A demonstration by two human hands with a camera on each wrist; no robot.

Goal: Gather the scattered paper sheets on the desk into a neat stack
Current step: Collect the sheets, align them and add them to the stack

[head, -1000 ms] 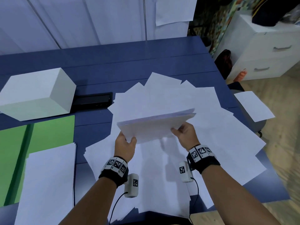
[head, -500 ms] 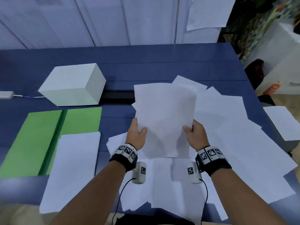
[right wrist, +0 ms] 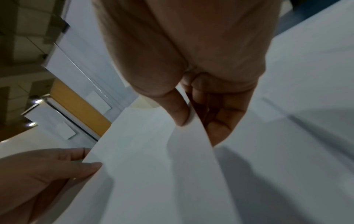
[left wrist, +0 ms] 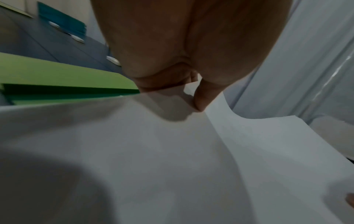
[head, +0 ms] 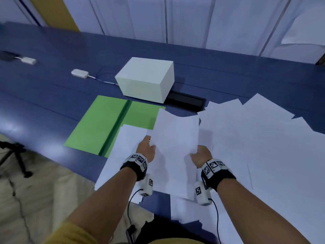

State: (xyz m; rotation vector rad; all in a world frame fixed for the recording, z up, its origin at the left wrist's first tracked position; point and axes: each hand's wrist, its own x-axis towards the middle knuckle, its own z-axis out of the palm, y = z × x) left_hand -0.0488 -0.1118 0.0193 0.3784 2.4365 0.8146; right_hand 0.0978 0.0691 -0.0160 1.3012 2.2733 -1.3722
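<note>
Head view: we are holding a paper sheet (head: 174,147) over the desk (head: 52,95).
Our left hand (head: 146,150) and right hand (head: 200,155) are pinching its side edges; the neat stack (head: 126,148) is lying just left, its long way pointing away from us.

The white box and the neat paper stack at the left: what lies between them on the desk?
In the head view, the green folder lies between the white box and the neat paper stack; the stack overlaps its near corner.
</note>
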